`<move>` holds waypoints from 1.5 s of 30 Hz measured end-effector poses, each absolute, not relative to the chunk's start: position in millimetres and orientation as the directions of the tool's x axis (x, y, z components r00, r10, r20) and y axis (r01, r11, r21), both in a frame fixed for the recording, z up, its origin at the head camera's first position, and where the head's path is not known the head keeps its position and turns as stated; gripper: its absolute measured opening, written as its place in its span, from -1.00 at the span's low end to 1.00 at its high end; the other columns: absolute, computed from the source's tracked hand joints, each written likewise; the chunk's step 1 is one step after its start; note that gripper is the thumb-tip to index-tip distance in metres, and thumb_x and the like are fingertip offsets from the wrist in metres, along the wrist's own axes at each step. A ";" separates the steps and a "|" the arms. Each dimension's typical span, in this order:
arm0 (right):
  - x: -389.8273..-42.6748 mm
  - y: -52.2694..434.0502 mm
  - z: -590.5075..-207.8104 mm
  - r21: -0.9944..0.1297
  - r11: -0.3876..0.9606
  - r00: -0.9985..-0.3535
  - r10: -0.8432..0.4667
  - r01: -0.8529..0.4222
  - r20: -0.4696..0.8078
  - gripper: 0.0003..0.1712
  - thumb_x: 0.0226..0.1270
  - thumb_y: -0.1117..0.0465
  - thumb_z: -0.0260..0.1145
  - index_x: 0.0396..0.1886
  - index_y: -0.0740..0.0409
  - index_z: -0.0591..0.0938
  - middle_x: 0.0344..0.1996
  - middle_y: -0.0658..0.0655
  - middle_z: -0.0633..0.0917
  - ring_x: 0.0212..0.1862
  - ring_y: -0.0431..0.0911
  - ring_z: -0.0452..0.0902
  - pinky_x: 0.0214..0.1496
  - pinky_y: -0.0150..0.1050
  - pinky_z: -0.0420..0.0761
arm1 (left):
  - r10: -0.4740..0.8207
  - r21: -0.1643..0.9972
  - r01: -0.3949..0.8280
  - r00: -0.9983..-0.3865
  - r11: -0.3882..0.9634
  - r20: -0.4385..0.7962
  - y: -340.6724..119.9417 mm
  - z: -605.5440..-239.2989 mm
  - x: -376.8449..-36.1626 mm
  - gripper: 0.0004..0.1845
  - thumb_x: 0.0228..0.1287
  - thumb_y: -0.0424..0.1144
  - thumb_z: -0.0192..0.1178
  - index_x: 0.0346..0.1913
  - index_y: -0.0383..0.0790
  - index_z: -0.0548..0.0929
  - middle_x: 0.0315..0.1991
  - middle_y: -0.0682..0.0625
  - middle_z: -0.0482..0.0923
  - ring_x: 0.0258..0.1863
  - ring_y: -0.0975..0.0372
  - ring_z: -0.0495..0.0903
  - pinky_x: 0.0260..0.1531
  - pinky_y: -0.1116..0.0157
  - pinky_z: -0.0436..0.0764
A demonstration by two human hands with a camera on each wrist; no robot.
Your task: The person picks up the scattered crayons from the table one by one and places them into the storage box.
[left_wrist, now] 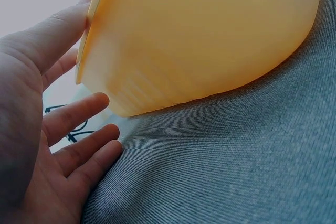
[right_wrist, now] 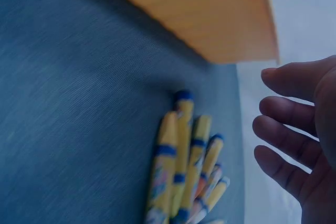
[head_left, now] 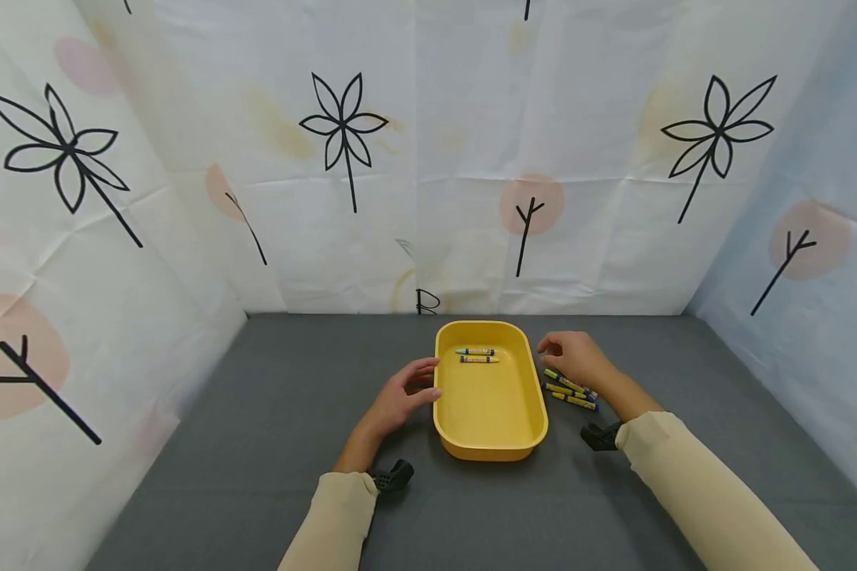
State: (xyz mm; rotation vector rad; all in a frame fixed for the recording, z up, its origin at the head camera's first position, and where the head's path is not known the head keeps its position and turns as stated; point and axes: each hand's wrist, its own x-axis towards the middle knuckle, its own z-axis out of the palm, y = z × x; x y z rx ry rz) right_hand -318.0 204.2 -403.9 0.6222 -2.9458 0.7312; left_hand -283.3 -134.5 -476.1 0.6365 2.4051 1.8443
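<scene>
A yellow plastic tray [head_left: 491,412] stands on the table with two crayons [head_left: 478,360] lying side by side toward its far end. My left hand [head_left: 403,396] is at the tray's left side, thumb and fingertips at the rim; in the left wrist view the thumb [left_wrist: 63,30] lies along the rim and the lower fingers are spread below it. Just off the tray's right side, my right hand [head_left: 577,355] hovers over a loose pile of several yellow crayons [head_left: 571,392] with blue bands. The right wrist view shows its fingers [right_wrist: 286,135] bent loosely with nothing between them.
Dark grey cloth covers the table [head_left: 293,381]. Pale fabric [head_left: 457,143] printed with flowers and twigs hangs behind and on both sides. A black wrist camera [head_left: 393,476] sits on the left wrist, another [head_left: 600,436] on the right.
</scene>
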 end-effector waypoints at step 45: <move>-287.6 244.2 -406.1 -0.298 0.858 -0.908 -0.403 -0.419 0.117 -0.86 0.20 0.36 0.40 -0.23 0.25 0.69 -0.46 -0.03 0.59 -0.39 -0.13 0.49 -0.32 -0.11 0.55 | 0.358 0.941 0.269 -0.916 0.206 0.183 -134.2 -472.0 -282.2 -0.41 0.33 -0.30 0.24 0.39 -0.23 0.36 0.30 -0.27 0.39 0.23 -0.07 0.42 0.23 -0.07 0.34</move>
